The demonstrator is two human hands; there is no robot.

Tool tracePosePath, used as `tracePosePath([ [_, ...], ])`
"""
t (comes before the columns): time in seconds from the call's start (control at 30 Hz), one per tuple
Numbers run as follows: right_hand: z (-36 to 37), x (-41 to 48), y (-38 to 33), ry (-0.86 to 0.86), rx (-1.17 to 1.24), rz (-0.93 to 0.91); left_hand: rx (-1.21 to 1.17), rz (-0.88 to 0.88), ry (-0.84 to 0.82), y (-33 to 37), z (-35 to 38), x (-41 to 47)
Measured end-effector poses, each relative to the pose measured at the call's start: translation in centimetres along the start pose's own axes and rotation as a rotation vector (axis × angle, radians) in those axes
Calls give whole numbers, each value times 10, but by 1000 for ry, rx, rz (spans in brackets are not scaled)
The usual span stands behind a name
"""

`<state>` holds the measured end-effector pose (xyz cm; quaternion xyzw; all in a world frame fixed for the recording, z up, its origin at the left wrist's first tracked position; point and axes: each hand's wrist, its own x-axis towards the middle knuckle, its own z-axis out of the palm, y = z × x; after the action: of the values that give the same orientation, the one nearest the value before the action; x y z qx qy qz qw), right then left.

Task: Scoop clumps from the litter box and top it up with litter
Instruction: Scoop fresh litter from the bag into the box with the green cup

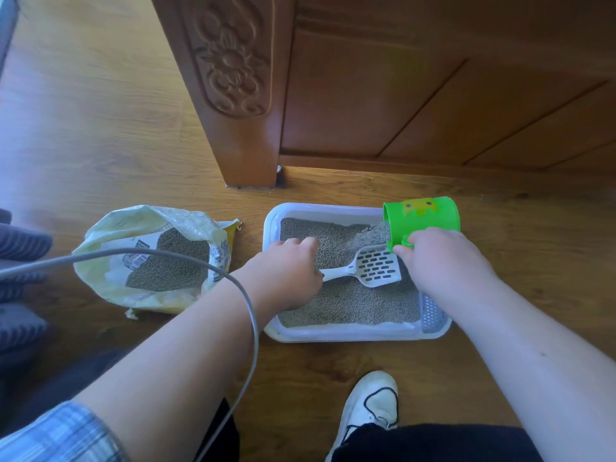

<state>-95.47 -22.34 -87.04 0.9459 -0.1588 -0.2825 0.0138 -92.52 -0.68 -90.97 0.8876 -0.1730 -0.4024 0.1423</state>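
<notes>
Checker: Litter box (333, 333)?
Keeper: On the floor (540, 248), under both hands. Grey litter (350, 305) fills it; no clump that I can make out.
Checker: Bag?
Keeper: Litter bag (110, 235), open, left of the left hand (283, 271), well apart from the right hand (440, 258).
Checker: Cup?
Keeper: Green cup (430, 218), gripped by the right hand, tipped with its mouth leftward, litter spilling into the box just beyond that hand.
Checker: Scoop?
Keeper: White scoop (376, 266), handle clasped in the left hand, long axis running rightward, blade just below the cup's mouth. Judged: levelling the fresh heap falls to the left hand; a refill would carry the cup across that arm to the bag.
</notes>
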Motion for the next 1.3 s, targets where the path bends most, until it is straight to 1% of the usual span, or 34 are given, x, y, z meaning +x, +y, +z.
tracePosePath([
  [0.17, -2, 0, -11, 1, 3, -17, -6, -4, 13, -6, -3, -1],
  [0.47, 0, -1, -48, -4, 10, -211, 0, -27, 26, -21, -6, -9],
  [0.57, 5, -3, -57, -62, -8, -212, 3, -34, 32, -26, -7, -13],
  [0.67, 11, -8, -66, -129, -96, -224, 1, -34, 28, -30, -9, -16],
  [0.83, 19, -16, -74, -289, -152, -235, 7, -39, 36, -32, -9, -18],
  [0.97, 20, -20, -69, -328, -178, -193, 11, -39, 43, -31, -7, -17],
  [1.1, 14, -30, -56, -318, -237, -79, 17, -14, 41, -24, -5, -15],
  [1.23, -2, -33, -58, -435, -271, 40, 16, 10, 42, -18, -4, -12],
  [1.3, -4, -33, -56, -420, -265, 45, 17, 14, 43, -16, -4, -12],
])
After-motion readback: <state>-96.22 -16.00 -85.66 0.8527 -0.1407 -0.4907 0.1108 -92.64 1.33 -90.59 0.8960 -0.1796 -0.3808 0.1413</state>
